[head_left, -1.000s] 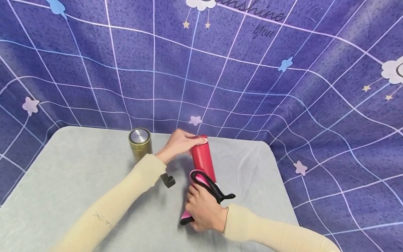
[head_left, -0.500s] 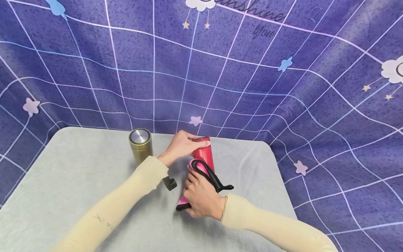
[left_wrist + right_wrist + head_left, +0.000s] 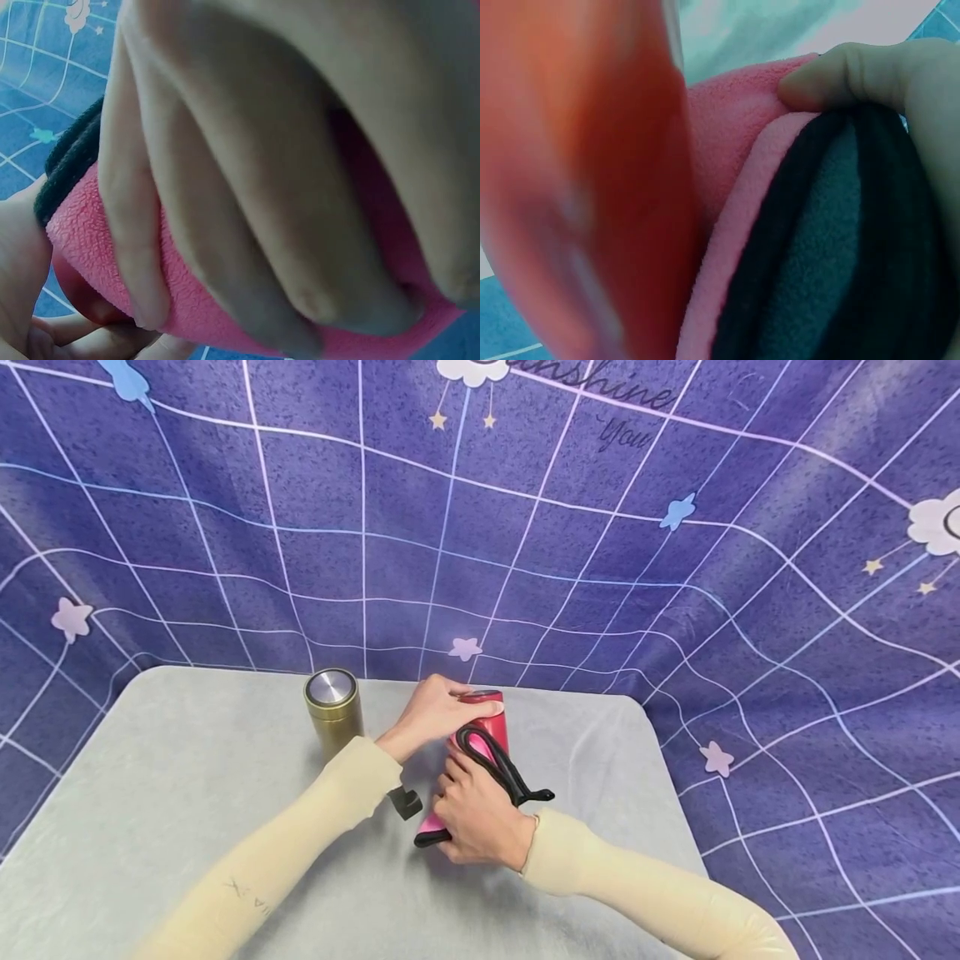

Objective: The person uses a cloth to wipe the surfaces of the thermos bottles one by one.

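Note:
In the head view my left hand [image 3: 435, 712] holds a red cylindrical bottle [image 3: 492, 727] near its dark-topped end, the thumb lying across the front. My right hand [image 3: 480, 818] grips a folded pink cloth [image 3: 432, 824] with black edging, held up against the bottle's side. The bottle's lower part is hidden behind cloth and hand. Fleecy pink cloth [image 3: 75, 225] fills much of the left wrist view under several fingers. In the right wrist view the blurred red bottle [image 3: 592, 187] is close, beside the cloth [image 3: 735, 112] with a thumb on it.
A gold-green flask [image 3: 334, 714] with a silver lid stands left of my left forearm. Beside the left cuff a small black mount [image 3: 407, 802] sticks out. The grey cloth-covered table [image 3: 187, 777] meets a purple grid-patterned curtain [image 3: 315, 552] behind.
My right hand has moved the cloth up along the bottle towards the lid end, covering more of it. My left hand and the bottle's top have shifted slightly down and right.

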The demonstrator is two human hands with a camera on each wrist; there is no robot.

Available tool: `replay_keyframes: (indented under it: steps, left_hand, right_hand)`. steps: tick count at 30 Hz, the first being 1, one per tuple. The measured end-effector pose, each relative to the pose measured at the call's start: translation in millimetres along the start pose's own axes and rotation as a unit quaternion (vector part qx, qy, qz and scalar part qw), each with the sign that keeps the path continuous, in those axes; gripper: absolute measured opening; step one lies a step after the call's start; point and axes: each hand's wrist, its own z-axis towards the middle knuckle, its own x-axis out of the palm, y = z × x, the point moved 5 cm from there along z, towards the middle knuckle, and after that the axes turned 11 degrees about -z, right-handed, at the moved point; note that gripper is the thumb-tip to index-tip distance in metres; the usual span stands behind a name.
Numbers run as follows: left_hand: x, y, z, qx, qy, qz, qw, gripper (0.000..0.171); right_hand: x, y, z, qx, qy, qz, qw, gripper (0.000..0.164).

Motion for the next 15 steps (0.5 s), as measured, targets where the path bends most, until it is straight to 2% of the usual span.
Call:
replay_keyframes:
  steps: [4,7,11,15]
  left_hand:
    - [0.1,0.7,-1.7,0.004,0.000,0.000,1.0000,0.076]
    - [0.1,0.9,-3.2,0.011,0.005,-0.002,0.9999,0.074]
    - [-1.4,0.8,-4.8,0.016,0.007,-0.012,0.9998,0.069]
    - [-3.6,0.0,-4.8,0.020,0.010,-0.021,0.9995,0.065]
  right_hand:
    - [0.2,2.7,-4.2,-0.005,-0.008,0.004,1.000,0.048]
    - [-1.7,3.0,-9.1,-0.004,-0.030,0.025,0.999,0.046]
    - [-4.8,0.7,-16.8,0.007,-0.072,0.071,0.995,0.039]
    - [-8.0,-3.6,-26.3,0.024,-0.105,0.127,0.986,0.034]
